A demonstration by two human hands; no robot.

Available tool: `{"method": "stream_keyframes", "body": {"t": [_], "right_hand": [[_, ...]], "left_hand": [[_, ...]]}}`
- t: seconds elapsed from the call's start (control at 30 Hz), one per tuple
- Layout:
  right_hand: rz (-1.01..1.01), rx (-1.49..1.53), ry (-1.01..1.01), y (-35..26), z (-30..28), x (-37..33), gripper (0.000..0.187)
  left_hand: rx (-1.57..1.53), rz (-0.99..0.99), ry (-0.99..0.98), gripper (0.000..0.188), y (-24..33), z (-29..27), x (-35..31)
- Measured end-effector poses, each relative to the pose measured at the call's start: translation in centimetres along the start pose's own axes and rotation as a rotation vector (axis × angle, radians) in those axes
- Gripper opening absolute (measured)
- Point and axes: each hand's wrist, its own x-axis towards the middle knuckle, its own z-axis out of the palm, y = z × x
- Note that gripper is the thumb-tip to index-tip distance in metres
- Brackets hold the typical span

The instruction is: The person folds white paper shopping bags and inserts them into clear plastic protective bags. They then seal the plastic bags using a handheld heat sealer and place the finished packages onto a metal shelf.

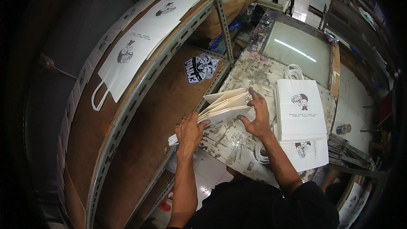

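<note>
A small stack of white paper bags (224, 109) is held up on edge over the paint-stained table, its folded edges fanned slightly apart. My left hand (189, 132) is closed around the stack's left end, where white cord handles (172, 140) stick out below the fingers. At the other end my right hand (257, 115) grips the stack between thumb and fingers. To the right of that hand lies a pile of white paper bags (301, 123), each showing a dark printed figure. Another white bag (314, 157) juts out beneath the pile, turned at an angle.
A metal-framed rack (146, 85) with brown boards runs along my left, with printed white bags (140, 38) on its upper level. A cut-out sticker (201, 68) lies on the lower board. A framed glass panel (296, 53) rests on the far part of the stained table (243, 70).
</note>
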Motion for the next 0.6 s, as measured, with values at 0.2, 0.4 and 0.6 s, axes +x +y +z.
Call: {"method": "stream_keyframes", "body": {"t": [0.2, 0.4, 0.6], "right_hand": [[0.020, 0.088, 0.002, 0.18, 0.07, -0.10, 0.051], [0.030, 0.105, -0.008, 0.10, -0.08, -0.22, 0.050], [0.021, 0.097, -0.015, 0.37, -0.12, -0.35, 0.050]], "left_hand": [[-0.015, 0.002, 0.011, 0.041, 0.06, -0.05, -0.06], [-0.005, -0.007, 0.011, 0.040, 0.07, 0.06, -0.04], [-0.001, -0.015, 0.007, 0.039, 0.11, -0.01, 0.10]]}}
